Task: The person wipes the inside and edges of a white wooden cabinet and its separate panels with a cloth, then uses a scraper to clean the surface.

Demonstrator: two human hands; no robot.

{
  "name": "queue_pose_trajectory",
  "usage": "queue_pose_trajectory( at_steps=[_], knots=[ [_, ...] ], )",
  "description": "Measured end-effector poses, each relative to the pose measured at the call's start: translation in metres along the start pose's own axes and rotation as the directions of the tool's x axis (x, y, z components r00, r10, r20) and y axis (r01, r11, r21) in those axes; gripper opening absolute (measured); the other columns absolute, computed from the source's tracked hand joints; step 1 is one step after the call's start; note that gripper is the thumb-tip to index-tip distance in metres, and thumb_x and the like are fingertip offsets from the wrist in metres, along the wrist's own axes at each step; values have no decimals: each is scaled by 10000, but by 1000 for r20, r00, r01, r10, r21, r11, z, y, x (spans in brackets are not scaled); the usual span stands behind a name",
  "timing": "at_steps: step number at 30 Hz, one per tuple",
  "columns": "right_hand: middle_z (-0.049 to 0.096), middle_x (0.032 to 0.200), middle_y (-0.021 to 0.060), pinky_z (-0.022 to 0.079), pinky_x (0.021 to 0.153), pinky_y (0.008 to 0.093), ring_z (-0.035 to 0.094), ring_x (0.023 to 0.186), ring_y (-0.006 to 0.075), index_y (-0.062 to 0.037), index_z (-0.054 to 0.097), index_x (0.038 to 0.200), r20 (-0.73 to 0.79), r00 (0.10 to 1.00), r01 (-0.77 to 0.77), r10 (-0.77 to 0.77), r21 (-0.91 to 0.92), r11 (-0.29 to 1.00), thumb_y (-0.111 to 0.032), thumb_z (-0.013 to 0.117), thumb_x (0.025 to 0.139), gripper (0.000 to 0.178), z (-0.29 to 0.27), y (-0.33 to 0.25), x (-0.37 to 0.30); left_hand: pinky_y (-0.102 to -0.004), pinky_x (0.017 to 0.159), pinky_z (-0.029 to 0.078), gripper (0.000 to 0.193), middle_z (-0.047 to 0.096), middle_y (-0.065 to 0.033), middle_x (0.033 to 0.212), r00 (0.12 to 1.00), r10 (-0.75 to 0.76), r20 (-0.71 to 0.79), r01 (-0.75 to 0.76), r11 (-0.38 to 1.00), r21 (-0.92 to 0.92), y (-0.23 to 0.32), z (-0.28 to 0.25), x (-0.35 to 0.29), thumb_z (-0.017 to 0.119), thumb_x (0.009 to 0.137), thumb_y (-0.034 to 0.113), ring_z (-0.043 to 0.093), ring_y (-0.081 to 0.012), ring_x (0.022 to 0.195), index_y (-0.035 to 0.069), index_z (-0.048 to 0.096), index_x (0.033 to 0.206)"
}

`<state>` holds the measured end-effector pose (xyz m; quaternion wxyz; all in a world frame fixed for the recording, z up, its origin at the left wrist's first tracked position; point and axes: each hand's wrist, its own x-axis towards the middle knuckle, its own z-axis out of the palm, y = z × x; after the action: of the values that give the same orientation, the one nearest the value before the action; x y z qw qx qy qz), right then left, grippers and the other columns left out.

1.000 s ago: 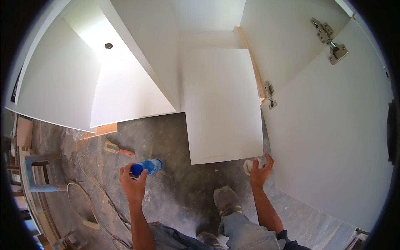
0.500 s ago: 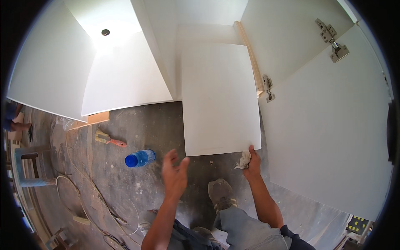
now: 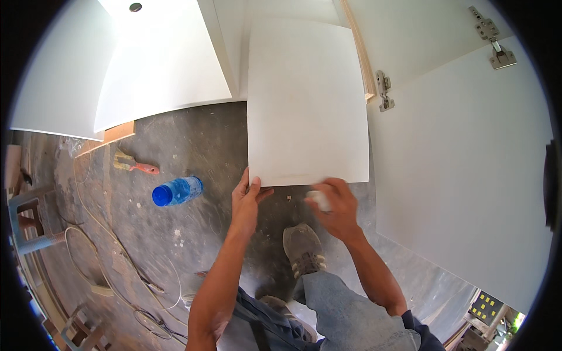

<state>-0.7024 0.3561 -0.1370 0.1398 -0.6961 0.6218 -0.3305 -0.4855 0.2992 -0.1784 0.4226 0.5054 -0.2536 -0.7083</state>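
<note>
A white rectangular panel (image 3: 307,105) juts toward me out of a white cabinet. My left hand (image 3: 246,202) grips its near left corner, thumb on the upper face and fingers underneath. Close to the near edge, right of the middle, is my right hand (image 3: 336,207), closed on a crumpled whitish cloth (image 3: 320,200). Motion smears that hand a little, and I cannot tell whether the cloth touches the panel. A faint smudge line shows on the panel near its front edge.
An open cabinet door (image 3: 462,169) with metal hinges (image 3: 502,57) stands on the right. On the floor at left lie a blue-capped bottle (image 3: 177,191), a red-handled brush (image 3: 137,165) and looped cables (image 3: 126,257). A stool (image 3: 35,219) is at far left.
My left hand has gone from hovering beside the panel to gripping its corner. My right hand has let go of the near right corner and moved left with the cloth. The view has shifted.
</note>
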Motion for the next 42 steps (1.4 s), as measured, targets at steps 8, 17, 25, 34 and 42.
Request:
queue_pose_trajectory(
  at_steps=[8, 17, 25, 34, 42],
  knots=[
    [615, 1054, 15, 563, 797, 394, 624, 943, 232, -153, 645, 1114, 319, 876, 404, -362, -72, 912, -72, 874, 546, 618, 47, 3, 66, -343, 968, 543, 481, 654, -93, 1308, 997, -12, 80, 14, 1000, -18, 3, -2, 1, 498, 1112, 279, 651, -188, 1130, 39, 481, 1528],
    [617, 1036, 5, 531, 790, 395, 608, 960, 229, -153, 636, 1038, 399, 840, 430, -368, -75, 900, -93, 885, 547, 553, 46, 5, 65, -383, 1025, 531, 468, 632, -123, 1364, 997, 12, 77, -8, 999, -52, 0, -6, 3, 470, 1122, 225, 638, -208, 1189, -26, 466, 1516],
    [605, 1015, 46, 491, 758, 405, 607, 871, 259, -103, 623, 899, 197, 939, 272, -281, 72, 960, -147, 852, 624, 360, 37, 11, 56, -371, 1002, 552, 472, 636, -122, 1358, 998, 19, 51, -15, 996, -85, -2, -3, 4, 498, 1110, 219, 650, -208, 1176, -35, 471, 1507],
    [593, 722, 73, 472, 556, 385, 614, 623, 275, -81, 633, 737, 238, 938, 233, -251, 102, 967, -161, 798, 744, 183, 12, 1, -21, -344, 880, 596, 470, 676, -120, 1259, 1000, -12, -9, 11, 995, -94, 1, -4, 4, 601, 1042, 138, 678, -183, 1059, -47, 509, 1465],
    [617, 874, 92, 509, 626, 397, 644, 714, 292, -74, 624, 1143, -97, 951, -299, 295, -26, 954, -150, 780, 825, 363, 14, -2, -19, -335, 876, 571, 683, 620, -141, 1325, 993, 84, -83, -73, 989, 125, 5, 12, -6, 724, 954, 130, 645, -194, 1123, -52, 398, 1526]
  ],
)
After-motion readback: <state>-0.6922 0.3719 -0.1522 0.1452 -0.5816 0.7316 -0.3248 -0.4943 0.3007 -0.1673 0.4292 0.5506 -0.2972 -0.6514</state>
